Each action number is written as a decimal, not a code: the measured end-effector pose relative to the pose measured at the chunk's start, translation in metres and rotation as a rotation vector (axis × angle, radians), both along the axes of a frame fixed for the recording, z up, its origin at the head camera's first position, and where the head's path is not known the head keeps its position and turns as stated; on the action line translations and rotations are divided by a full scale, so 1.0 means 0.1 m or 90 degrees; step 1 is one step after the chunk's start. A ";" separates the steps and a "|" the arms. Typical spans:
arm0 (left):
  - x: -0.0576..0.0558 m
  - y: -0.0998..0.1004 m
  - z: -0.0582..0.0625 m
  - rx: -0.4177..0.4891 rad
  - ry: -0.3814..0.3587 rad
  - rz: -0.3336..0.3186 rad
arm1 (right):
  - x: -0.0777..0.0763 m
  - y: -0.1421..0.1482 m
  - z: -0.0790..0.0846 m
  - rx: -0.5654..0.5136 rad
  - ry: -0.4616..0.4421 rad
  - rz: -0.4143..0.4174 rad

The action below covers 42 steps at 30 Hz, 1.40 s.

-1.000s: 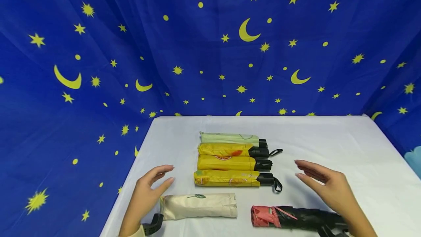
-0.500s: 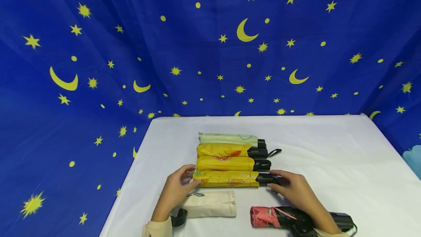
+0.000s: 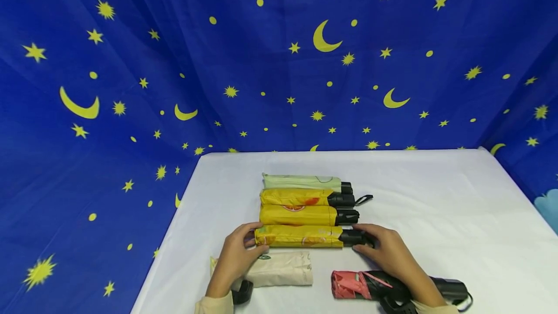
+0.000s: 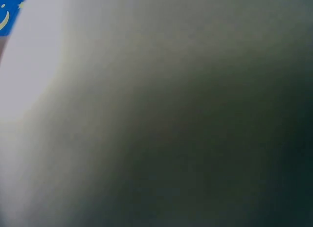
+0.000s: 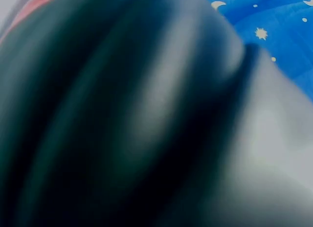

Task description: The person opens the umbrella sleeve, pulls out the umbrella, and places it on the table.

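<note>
A folded yellow umbrella (image 3: pixel 301 236) with an orange-slice print lies sideways in the head view, the nearest of a row. My left hand (image 3: pixel 235 253) holds its left end, thumb in front and fingers behind. At the other end, my right hand (image 3: pixel 390 251) pinches the black handle (image 3: pixel 350 238) between thumb and fingers. Beneath the left forearm lies a cream folded umbrella (image 3: pixel 283 269), partly covered. The right wrist passes over a red and black folded umbrella (image 3: pixel 348 285). Both wrist views are mostly blurred and do not show the fingers.
Just behind lie two more yellow umbrellas, a near one (image 3: pixel 298 215) and a farther one (image 3: pixel 296 197), then a pale green umbrella (image 3: pixel 301 182). They rest on a white-covered table (image 3: pixel 436 183). A blue star-patterned curtain (image 3: pixel 270 62) hangs behind and at the sides.
Both hands have come inward from either side to the ends of the nearest yellow umbrella. In the last half second their fingers have settled on it; the umbrella has hardly moved.
</note>
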State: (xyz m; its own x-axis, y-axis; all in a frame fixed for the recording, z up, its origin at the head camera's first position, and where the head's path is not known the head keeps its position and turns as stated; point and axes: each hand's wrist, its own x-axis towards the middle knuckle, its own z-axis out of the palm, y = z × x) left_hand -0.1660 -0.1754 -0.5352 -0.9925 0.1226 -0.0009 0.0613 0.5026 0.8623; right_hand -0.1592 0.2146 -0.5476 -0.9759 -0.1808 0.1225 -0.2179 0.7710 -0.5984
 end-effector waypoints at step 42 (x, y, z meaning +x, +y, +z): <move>0.03 -0.07 0.19 -0.014 0.035 -0.084 | 0.10 0.08 0.16 -0.340 -0.113 0.033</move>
State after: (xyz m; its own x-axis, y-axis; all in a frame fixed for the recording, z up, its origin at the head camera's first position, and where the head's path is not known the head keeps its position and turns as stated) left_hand -0.1627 -0.1827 -0.5164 -0.9663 0.2529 0.0488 0.1751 0.5056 0.8448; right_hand -0.1492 0.2222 -0.5313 -0.9814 -0.1868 0.0452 -0.1081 0.3419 -0.9335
